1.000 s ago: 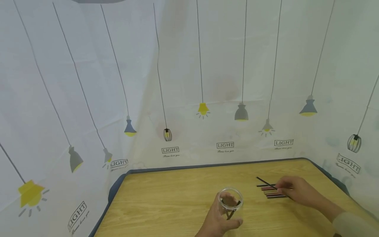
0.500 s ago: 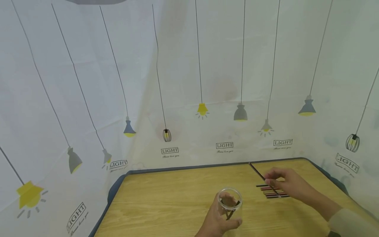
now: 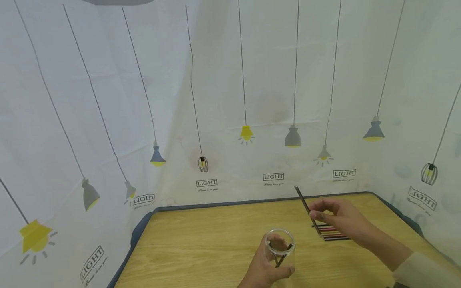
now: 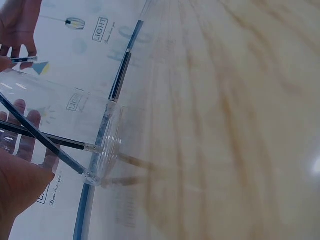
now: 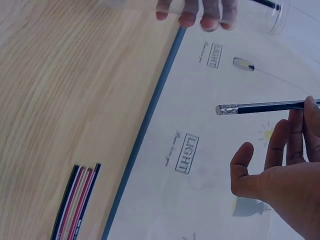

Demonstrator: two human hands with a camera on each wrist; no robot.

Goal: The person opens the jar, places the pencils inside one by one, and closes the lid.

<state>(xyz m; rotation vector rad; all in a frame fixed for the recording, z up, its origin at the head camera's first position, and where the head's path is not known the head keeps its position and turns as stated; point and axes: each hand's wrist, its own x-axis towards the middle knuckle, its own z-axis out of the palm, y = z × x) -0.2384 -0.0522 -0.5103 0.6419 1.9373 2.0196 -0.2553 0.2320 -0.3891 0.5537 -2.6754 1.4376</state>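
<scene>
My left hand (image 3: 264, 264) grips a clear glass jar (image 3: 280, 253) upright at the front of the table. Inside the jar, two dark pencils (image 4: 50, 142) lean across each other, their metal-banded ends at the base. Above and right of the jar, my right hand (image 3: 347, 218) pinches a dark pencil (image 3: 303, 203) between thumb and fingers. That pencil is tilted, its eraser end lower, as the right wrist view shows the white eraser (image 5: 218, 110). Beneath the right hand lies a row of several dark, red and tan pencils (image 3: 333, 231), partly hidden by the hand.
The wood-grain table (image 3: 201, 240) has a dark blue edge (image 3: 230, 203) at the back. A white cloth backdrop (image 3: 223, 80) printed with hanging lamps and the word LIGHT rises behind it and at both sides.
My right hand has lifted the pencil off the row and moved left toward the jar, turning the pencil steeper. The left hand and jar stay in place.
</scene>
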